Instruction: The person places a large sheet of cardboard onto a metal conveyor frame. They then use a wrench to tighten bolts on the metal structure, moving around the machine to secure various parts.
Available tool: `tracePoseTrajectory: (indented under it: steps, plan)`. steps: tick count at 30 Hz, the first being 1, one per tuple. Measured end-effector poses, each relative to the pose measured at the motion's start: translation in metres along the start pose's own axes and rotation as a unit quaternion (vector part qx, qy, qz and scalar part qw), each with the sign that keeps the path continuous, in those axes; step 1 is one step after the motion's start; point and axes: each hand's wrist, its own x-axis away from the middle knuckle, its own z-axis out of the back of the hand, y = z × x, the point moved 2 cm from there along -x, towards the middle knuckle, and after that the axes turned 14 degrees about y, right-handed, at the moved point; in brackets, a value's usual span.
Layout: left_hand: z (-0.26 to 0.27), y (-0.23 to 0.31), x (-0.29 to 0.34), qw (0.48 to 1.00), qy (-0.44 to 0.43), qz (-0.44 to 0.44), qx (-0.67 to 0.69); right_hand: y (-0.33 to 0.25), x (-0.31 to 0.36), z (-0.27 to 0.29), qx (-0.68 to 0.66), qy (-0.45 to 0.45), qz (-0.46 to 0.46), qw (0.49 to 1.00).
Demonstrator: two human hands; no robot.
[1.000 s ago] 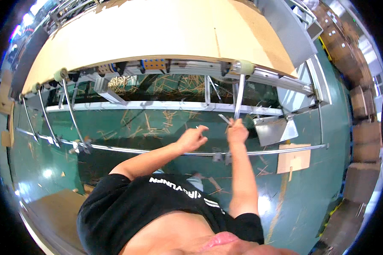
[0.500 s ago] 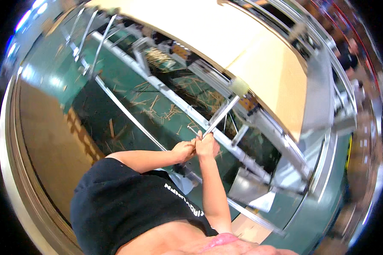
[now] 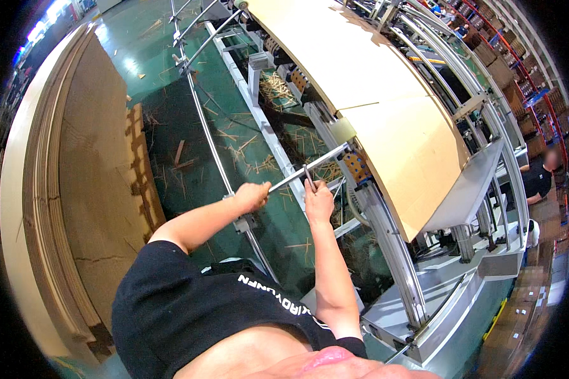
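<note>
My left hand is closed round the near end of a slim metal rod. From there the rod slants up to a cream roller at the edge of a machine. Beside the rod, my right hand is closed on a short, narrow metal tool, whose upper end stands out above the fingers and crosses the rod. I cannot tell whether tool and rod touch, nor the tool's exact kind. Large tan cardboard sheets lie on the machine just beyond the roller.
A long metal rail runs past my left forearm. To the left stands a tall stack of cardboard sheets. Cardboard scraps litter the green floor under the machine frame. At far right is a person in black.
My hands were close together and have come apart. The left has moved left and up onto the rod's end; the right has moved slightly right and up with the tool. The view has turned.
</note>
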Motion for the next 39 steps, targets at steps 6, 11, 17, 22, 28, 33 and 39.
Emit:
tracePoseTrajectory:
  steps: [6, 11, 17, 22, 28, 33, 39]
  plan:
    - [-0.003, 0.002, 0.009, 0.998, 0.054, 0.011, -0.023, 0.068, 0.073, 0.077, -0.186, -0.079, -0.147, 0.968]
    - [0.0, 0.009, 0.012, 0.996, 0.059, 0.017, -0.068, 0.13, 0.143, 0.129, -0.278, -0.021, -0.252, 0.927]
    - [0.055, 0.057, 0.028, 0.976, 0.16, 0.102, -0.108, 0.153, 0.178, 0.153, -0.351, -0.011, -0.314, 0.882]
    - [0.025, 0.187, 0.073, 0.781, -0.005, 0.224, 0.583, 0.133, 0.19, 0.148, -0.327, 0.056, -0.208, 0.92]
    - [-0.008, 0.297, 0.099, 0.724, -0.03, 0.084, 0.684, 0.116, 0.19, 0.154, -0.258, 0.023, -0.143, 0.955]
    - [0.01, 0.331, 0.092, 0.839, -0.112, 0.029, 0.531, 0.143, 0.2, 0.174, -0.245, 0.016, -0.206, 0.947]
    - [0.011, 0.343, 0.094, 0.95, 0.112, -0.156, 0.248, 0.188, 0.218, 0.212, -0.215, 0.25, -0.244, 0.912]
